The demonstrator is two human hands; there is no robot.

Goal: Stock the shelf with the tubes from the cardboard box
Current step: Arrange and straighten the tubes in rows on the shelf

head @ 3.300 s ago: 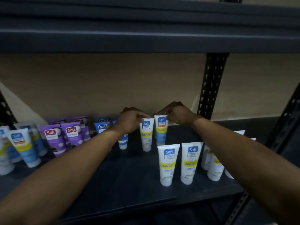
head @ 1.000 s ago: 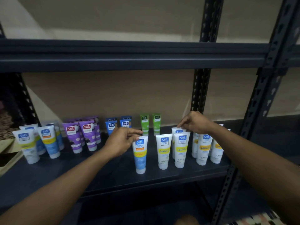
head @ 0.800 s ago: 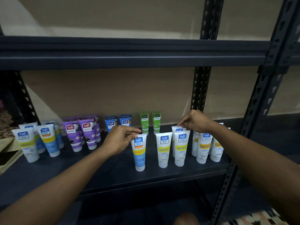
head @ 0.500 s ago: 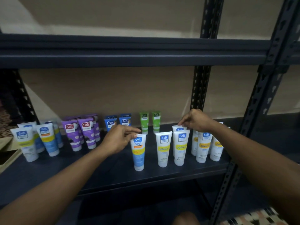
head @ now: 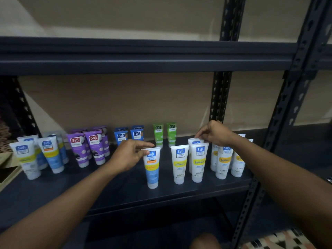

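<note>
Dark metal shelf (head: 107, 194): being stocked, with tubes (head: 95, 150) being stood cap-down in rows along it. Blue-and-yellow tube (head: 152, 169), front centre, and rear white tube (head: 193, 142), behind two white-and-yellow tubes (head: 179, 164): judged light, soft-walled and easily tipped, best being taken by the flat crimped top. Left hand (head: 128, 155): being reached in, thumb and fingers being pinched on the blue-and-yellow tube's crimp. Right hand (head: 215, 133): being arched over, fingertips being closed on the rear white tube's top edge.
</note>
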